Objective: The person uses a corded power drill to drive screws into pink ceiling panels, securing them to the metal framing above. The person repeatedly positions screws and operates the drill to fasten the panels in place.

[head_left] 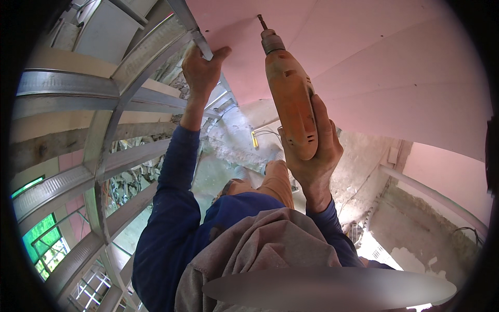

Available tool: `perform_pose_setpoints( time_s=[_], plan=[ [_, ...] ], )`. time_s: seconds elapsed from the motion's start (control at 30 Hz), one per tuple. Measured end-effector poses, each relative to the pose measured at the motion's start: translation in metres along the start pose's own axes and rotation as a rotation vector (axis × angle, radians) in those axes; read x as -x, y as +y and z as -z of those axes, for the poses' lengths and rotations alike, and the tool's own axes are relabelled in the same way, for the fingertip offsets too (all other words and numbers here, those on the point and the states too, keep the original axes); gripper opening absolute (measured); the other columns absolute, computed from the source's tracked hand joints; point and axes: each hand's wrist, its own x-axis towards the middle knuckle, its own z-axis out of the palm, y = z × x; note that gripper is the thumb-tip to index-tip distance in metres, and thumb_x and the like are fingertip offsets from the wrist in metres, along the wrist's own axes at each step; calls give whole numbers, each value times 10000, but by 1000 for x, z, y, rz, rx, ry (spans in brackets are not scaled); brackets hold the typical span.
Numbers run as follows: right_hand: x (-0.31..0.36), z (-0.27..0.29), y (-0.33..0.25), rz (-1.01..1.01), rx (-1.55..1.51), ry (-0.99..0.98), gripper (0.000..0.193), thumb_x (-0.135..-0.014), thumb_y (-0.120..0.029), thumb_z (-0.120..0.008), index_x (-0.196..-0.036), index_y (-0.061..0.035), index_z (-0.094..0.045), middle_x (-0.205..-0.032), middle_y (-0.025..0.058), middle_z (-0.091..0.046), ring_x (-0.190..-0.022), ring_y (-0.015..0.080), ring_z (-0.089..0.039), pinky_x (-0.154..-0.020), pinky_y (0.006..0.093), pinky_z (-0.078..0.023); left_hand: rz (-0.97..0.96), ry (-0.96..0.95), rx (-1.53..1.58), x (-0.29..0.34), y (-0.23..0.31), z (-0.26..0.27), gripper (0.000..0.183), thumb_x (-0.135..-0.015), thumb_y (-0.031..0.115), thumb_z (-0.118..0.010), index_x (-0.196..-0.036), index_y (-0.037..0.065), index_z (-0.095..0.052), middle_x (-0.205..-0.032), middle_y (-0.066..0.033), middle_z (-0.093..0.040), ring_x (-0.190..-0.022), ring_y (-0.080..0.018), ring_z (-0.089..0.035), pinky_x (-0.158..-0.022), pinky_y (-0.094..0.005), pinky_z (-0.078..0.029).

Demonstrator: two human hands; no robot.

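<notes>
An orange power drill (292, 104) is in my right hand (321, 148), with my fingers wrapped round its rear body. From its metal chuck a thin bit (262, 23) points at the pink board (358, 47). The bit's tip is at the board's face; whether it has entered the board I cannot tell. My left hand (201, 75) is raised and closed round the lower end of a metal stud (204, 46) at the board's left edge. Its thumb points out toward the board, and its other fingers are partly hidden.
A metal stud frame (106, 119) rises on the left, with rubble visible behind it. Below lies a dusty floor (218, 166) with a small yellow object (254, 139) and a cable. A pipe (436, 195) runs along the rough wall (416, 223) at the right.
</notes>
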Motion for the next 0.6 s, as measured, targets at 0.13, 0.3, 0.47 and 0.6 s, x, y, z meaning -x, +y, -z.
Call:
perform_pose_setpoints(
  time_s=[0.13,0.3,0.47,0.6],
  plan=[
    [-1,-1,1,39,62,-17,944,-766,-36,-944,-1613,-36,-527,-1350,238,-756,-1161,352,-796,-937,408,-670,4,-9,-45,-1,-2,-1,376,-790,325,-965,-1035,82,-816,-983,-125,-799,-936,-349,-767,-844,-468,-575],
    [-3,-3,5,-78,-197,0,902,-794,-29,-924,-1608,-33,-534,-1362,247,-749,-1174,344,-791,-968,412,-658,5,8,-14,3,2,0,372,-788,321,-963,-1036,82,-822,-980,-130,-810,-924,-356,-775,-841,-467,-579],
    [0,-1,2,-46,-20,-38,910,-783,-18,-926,-1606,-45,-539,-1353,257,-748,-1158,359,-794,-962,422,-654,33,-3,-46,3,9,2,374,-810,325,-953,-1063,77,-830,-990,-139,-830,-919,-353,-798,-842,-461,-597],
    [-2,1,11,-5,-30,-14,906,-773,-50,-937,-1595,-59,-557,-1292,247,-762,-1119,359,-801,-938,418,-656,48,-29,-35,1,13,4,389,-833,336,-941,-1086,62,-829,-1007,-141,-839,-949,-351,-809,-873,-460,-607]
  ],
)
